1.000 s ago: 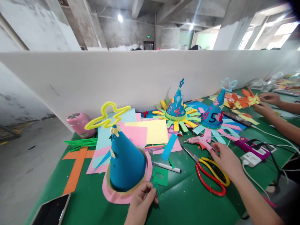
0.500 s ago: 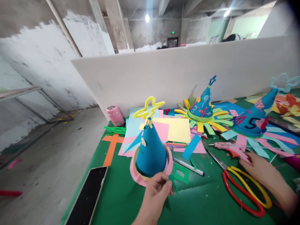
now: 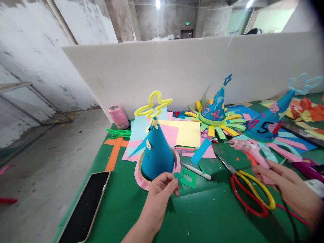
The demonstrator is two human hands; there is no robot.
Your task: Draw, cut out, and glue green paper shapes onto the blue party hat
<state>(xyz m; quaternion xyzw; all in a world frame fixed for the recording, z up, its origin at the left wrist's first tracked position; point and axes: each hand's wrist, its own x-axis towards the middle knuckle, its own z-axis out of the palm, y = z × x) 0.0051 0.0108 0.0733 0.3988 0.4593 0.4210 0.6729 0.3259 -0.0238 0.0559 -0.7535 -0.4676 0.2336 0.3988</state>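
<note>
Between the thumb and fingers of my left hand (image 3: 163, 189) is a small green paper cutout (image 3: 178, 179); its exact shape is hard to make out. Just behind that hand stands a blue paper cone hat (image 3: 158, 152) with a pink brim (image 3: 138, 175) and a yellow fuzzy wire shape (image 3: 153, 106) on its tip. My right hand (image 3: 280, 179) is closed round the handle of a pink hot glue gun (image 3: 249, 148), nozzle pointing left. Beside it on the table lie scissors (image 3: 243, 185) with red and yellow handles. A green paper scrap (image 3: 189, 178) and a marker (image 3: 197, 171) lie right of the hat.
Two more blue cone hats (image 3: 215, 104) (image 3: 268, 121) stand at the back right by a white partition (image 3: 152, 67). Coloured paper sheets (image 3: 188, 135) lie behind the near hat. A phone (image 3: 84, 206), green pipe cleaners (image 3: 117, 133) and a pink canister (image 3: 118, 116) are on the left.
My right hand has taken hold of the glue gun and lifted it off the table. The view has turned left. My left hand keeps the green cutout near the hat.
</note>
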